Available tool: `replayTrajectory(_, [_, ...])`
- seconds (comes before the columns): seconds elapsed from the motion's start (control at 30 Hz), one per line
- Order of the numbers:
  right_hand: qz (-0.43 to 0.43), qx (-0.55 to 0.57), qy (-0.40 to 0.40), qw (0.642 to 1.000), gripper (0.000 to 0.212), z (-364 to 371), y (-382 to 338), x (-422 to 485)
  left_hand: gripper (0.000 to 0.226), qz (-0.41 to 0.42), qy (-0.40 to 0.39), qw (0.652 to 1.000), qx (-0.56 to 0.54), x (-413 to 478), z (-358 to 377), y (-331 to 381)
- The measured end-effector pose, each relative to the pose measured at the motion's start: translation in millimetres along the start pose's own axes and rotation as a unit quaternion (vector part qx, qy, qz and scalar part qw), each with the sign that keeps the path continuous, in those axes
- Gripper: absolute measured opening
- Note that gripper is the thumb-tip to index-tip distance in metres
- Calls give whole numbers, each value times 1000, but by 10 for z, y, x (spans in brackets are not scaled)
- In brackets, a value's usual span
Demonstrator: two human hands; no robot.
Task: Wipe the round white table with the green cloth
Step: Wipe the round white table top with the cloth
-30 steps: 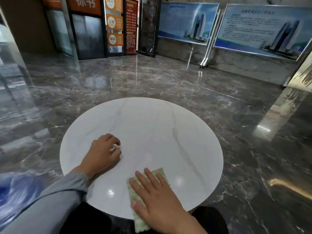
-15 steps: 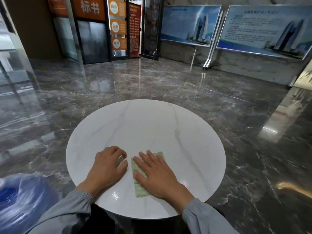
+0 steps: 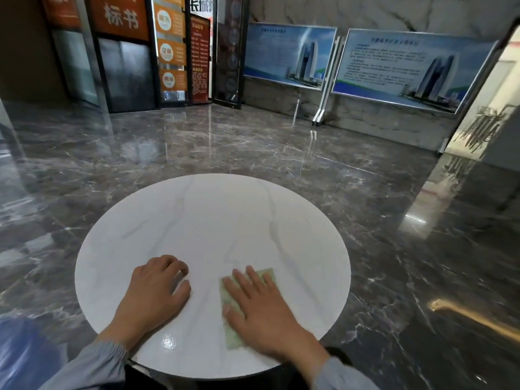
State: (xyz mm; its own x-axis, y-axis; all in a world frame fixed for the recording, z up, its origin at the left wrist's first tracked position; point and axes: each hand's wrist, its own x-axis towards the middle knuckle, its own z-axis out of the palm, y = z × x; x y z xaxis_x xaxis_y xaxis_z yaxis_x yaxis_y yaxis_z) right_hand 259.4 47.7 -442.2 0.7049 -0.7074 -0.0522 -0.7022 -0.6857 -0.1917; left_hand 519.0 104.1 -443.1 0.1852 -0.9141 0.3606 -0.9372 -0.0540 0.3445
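Note:
The round white table (image 3: pixel 213 220) with faint grey veins fills the lower middle of the head view. A folded green cloth (image 3: pixel 228 298) lies flat on its near right part. My right hand (image 3: pixel 261 308) presses on the cloth with fingers spread, covering most of it. My left hand (image 3: pixel 153 294) rests on the bare tabletop to the left of the cloth, fingers curled under; whether it holds anything is hidden.
Glossy dark marble floor (image 3: pixel 394 220) surrounds the table. A blue object (image 3: pixel 19 353) sits at the lower left edge. Two display boards (image 3: pixel 408 66) stand along the far wall, with doors and orange signs (image 3: pixel 123 15) at the back left.
My right hand has slid the green cloth forward from the near edge and then to the right. My left hand drew back toward me and now rests apart from the cloth.

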Motion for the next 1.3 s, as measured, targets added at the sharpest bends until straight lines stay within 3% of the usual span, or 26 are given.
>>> replayTrajectory(0.07, [-51, 5, -6, 999, 68, 129, -157, -241, 39, 3, 6, 1000, -2, 0, 34, -23])
replayTrajectory(0.17, [-50, -2, -2, 999, 65, 48, 82, -400, 37, 4, 5, 1000, -4, 5, 33, -19])
replayTrajectory(0.33, [166, -9, -3, 986, 63, -311, 1236, -278, 41, -6, -4, 1000, -14, -10, -30, 33])
replayTrajectory(0.5, [246, 5, 9, 969, 64, -368, 1410, 255, 50, -19, -18, 999, -24, -22, -103, 81])
replayTrajectory(0.57, [207, 14, 4, 978, 63, -376, 1071, 512, 53, -27, -23, 999, -30, -18, -144, 110])
replayTrajectory(0.73, [10, -4, -9, 1000, 66, -77, -86, 452, 53, -42, -18, 997, -59, -17, -173, 84])
replayTrajectory(0.87, [-88, -1, -1, 996, 61, 91, -143, -274, 47, -33, -4, 997, -66, -16, -142, 46])
replayTrajectory(1.0, [30, -4, 3, 1000, 54, -129, 568, -478, 41, -27, 3, 998, -65, -9, -100, 6])
replayTrajectory(1.13, [178, -11, 9, 984, 64, -358, 1307, -94, 40, -27, 8, 997, -67, 22, -81, 10])
replayTrajectory(1.23, [230, -9, 11, 973, 64, -418, 1329, 356, 41, -31, 13, 997, -69, 15, -82, 27])
replayTrajectory(1.3, [208, 1, 6, 978, 64, -396, 1039, 592, 39, -33, 15, 997, -73, 5, -93, 30])
